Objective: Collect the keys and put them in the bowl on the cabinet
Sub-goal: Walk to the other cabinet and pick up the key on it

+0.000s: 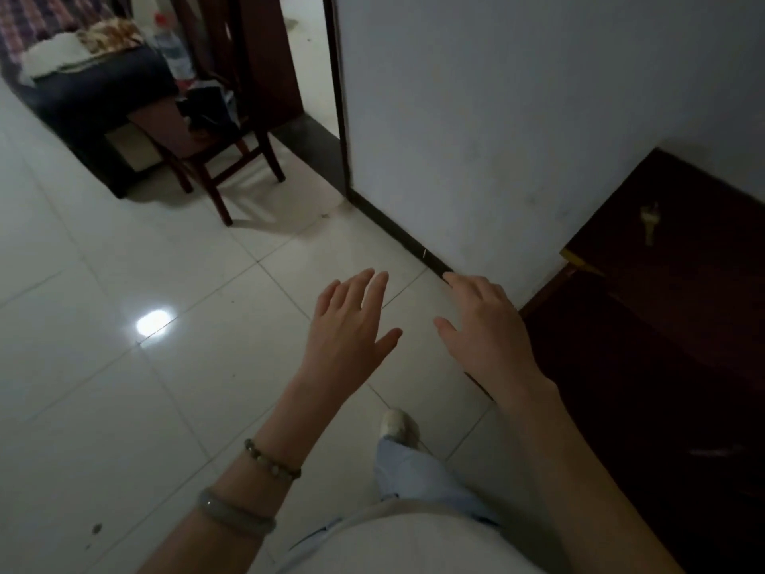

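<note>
Nearest, a pale trouser leg and white shoe [398, 424] stand on the glossy white tiled floor [124, 366], and both bare forearms stretch forward, the left wrist wearing a bead bracelet [271, 459] and a jade bangle [234, 513]. Beyond them the left hand [350, 325] and right hand [482, 325] hover palms down with fingers spread, holding nothing. Farther right, brass keys [649, 225] lie on the dark wooden cabinet [662, 345] against the wall, well apart from both hands; a wooden chair [215, 151] stands farther back.
</note>
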